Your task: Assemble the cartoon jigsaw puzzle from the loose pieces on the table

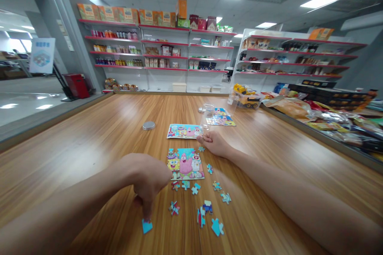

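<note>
My left hand point(152, 179) presses its stretched index fingertip on a plain blue puzzle piece point(147, 227) near the front of the table, with the thumb apart from it. A partly joined cartoon puzzle point(186, 164) lies just beyond, its left edge partly hidden by this hand. My right hand point(214, 144) is closed at the right end of a cartoon picture card point(182, 131), thumb over its corner. Loose pieces lie around the puzzle, among them a blue one point(217, 227), a red-edged one point(200, 218) and a dark blue one point(207, 206).
A round metal lid point(149, 125) lies left of the card. Behind my right hand are a clear jar point(208, 110) and another cartoon puzzle point(221, 120). A clear bin with yellow toy trucks point(247, 97) stands farther back. Packaged snacks point(323, 121) line the right side.
</note>
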Tool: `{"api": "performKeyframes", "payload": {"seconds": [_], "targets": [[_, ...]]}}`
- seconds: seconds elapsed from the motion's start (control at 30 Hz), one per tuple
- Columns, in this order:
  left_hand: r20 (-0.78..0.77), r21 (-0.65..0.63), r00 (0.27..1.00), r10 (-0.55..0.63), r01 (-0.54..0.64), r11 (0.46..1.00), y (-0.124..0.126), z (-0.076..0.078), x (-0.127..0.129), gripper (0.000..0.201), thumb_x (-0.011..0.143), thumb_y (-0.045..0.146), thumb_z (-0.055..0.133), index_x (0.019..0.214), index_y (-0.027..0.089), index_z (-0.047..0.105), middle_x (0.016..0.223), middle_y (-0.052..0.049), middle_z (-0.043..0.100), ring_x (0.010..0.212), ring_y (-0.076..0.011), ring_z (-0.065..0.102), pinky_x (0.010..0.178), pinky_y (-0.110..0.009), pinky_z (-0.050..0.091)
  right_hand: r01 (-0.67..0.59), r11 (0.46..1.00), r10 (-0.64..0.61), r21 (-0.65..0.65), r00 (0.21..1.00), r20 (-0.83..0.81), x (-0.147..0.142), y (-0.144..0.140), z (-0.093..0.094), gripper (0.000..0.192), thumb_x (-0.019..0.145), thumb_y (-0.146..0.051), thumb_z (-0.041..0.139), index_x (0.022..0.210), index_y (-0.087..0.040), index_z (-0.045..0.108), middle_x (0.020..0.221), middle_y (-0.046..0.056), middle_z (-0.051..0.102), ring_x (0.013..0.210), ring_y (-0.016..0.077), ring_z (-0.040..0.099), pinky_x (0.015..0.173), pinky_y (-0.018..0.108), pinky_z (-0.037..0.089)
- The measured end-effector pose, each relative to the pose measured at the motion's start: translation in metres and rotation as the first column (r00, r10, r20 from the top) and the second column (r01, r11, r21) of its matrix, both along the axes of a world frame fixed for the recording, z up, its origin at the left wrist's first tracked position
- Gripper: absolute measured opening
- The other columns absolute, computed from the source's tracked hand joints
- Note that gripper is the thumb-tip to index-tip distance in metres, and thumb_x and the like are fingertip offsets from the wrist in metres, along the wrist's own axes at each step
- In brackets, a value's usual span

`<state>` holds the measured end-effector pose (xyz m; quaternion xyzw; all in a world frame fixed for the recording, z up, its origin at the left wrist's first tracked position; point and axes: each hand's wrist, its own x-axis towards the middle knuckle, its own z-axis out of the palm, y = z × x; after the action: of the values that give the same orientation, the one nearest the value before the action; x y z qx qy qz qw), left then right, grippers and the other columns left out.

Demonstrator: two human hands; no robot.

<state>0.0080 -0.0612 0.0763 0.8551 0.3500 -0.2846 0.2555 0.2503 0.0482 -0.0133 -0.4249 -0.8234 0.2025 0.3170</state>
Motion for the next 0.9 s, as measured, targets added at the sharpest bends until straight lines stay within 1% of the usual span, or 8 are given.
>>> {"api": "performKeyframes", "payload": {"seconds": [0.17,0.33,0.4,0.43,0.5,0.6,0.8,0.9], "targets": [[0.090,0.061,0.995,0.040,-0.046,0.997,0.004,0.007,0.001,0.047,0.067,0.022,0.074,0.030,0.018,0.046,0.035,0.000,0.050,0.031,-0.0133,0.043,0.036,-0.025,0.030,-0.013,1.000,0.012,0.025,1.000,0.004,-0.001,-0.001,0.002,0.054,0.089,-0.053,0.045,0.056,-0.020,0.020,0.052,-0.006,0.021,0.049,0.0084,0.021,0.048,0.027,0.017],[0.150,0.236,0.984,-0.094,0.057,0.970,-0.016,0.025,0.005,0.021,0.059,0.024,0.084,0.049,0.019,0.066,0.044,0.001,0.056,0.035,-0.0104,0.038,0.039,-0.024,0.028,-0.016,0.999,0.015,0.032,1.000,0.022,0.001,0.001,-0.001,0.053,0.090,-0.053,0.044,0.056,-0.019,0.021,0.053,-0.006,0.021,0.050,0.0085,0.021,0.049,0.027,0.017],[0.045,0.329,0.995,-0.094,0.074,0.941,-0.029,0.025,0.010,0.019,0.051,0.020,0.087,0.063,0.019,0.072,0.054,-0.002,0.063,0.040,-0.0118,0.043,0.041,-0.024,0.028,-0.011,0.999,0.010,0.031,1.000,0.027,0.001,0.001,-0.002,0.054,0.090,-0.054,0.044,0.056,-0.019,0.021,0.053,-0.006,0.021,0.050,0.0085,0.022,0.049,0.027,0.017],[0.013,0.343,0.996,-0.087,0.077,0.936,-0.035,0.023,0.012,0.020,0.053,0.018,0.086,0.069,0.019,0.074,0.058,-0.004,0.066,0.043,-0.0130,0.047,0.041,-0.024,0.030,-0.010,1.000,0.009,0.028,1.000,0.028,0.001,0.001,-0.002,0.054,0.090,-0.055,0.044,0.057,-0.020,0.021,0.054,-0.006,0.021,0.050,0.0085,0.022,0.049,0.027,0.017],[0.087,0.361,0.991,-0.105,0.067,0.930,-0.043,0.016,0.015,0.018,0.061,0.010,0.078,0.075,0.020,0.074,0.064,-0.005,0.068,0.049,-0.0146,0.054,0.046,-0.023,0.037,-0.003,1.000,0.003,0.024,1.000,0.028,0.001,0.001,-0.002,0.054,0.089,-0.056,0.045,0.057,-0.020,0.021,0.054,-0.006,0.021,0.050,0.0084,0.022,0.049,0.027,0.018],[0.227,0.365,0.965,-0.130,0.040,0.930,-0.042,0.006,0.016,0.017,0.060,0.007,0.074,0.071,0.020,0.073,0.060,-0.002,0.066,0.052,-0.0144,0.057,0.052,-0.023,0.044,-0.005,1.000,0.004,0.029,1.000,0.018,0.001,0.001,-0.002,0.055,0.089,-0.056,0.045,0.056,-0.019,0.021,0.053,-0.006,0.021,0.049,0.0083,0.021,0.049,0.027,0.018],[0.009,0.340,0.988,-0.156,0.144,0.929,-0.033,0.010,0.014,0.013,0.055,0.020,0.085,0.060,0.020,0.072,0.047,-0.003,0.059,0.040,-0.0148,0.046,0.047,-0.029,0.042,-0.011,1.000,0.010,0.021,1.000,0.010,0.000,0.000,-0.001,0.055,0.088,-0.055,0.046,0.055,-0.019,0.020,0.053,-0.006,0.020,0.049,0.0085,0.020,0.048,0.027,0.017],[-0.030,0.305,0.983,-0.180,0.180,0.935,-0.032,0.013,0.014,0.015,0.055,0.025,0.085,0.055,0.021,0.071,0.040,0.000,0.052,0.034,-0.0120,0.035,0.044,-0.029,0.038,-0.012,1.000,0.012,0.017,1.000,-0.006,0.000,-0.001,0.000,0.054,0.088,-0.054,0.047,0.056,-0.020,0.019,0.053,-0.006,0.020,0.050,0.0086,0.020,0.048,0.027,0.017]]}}
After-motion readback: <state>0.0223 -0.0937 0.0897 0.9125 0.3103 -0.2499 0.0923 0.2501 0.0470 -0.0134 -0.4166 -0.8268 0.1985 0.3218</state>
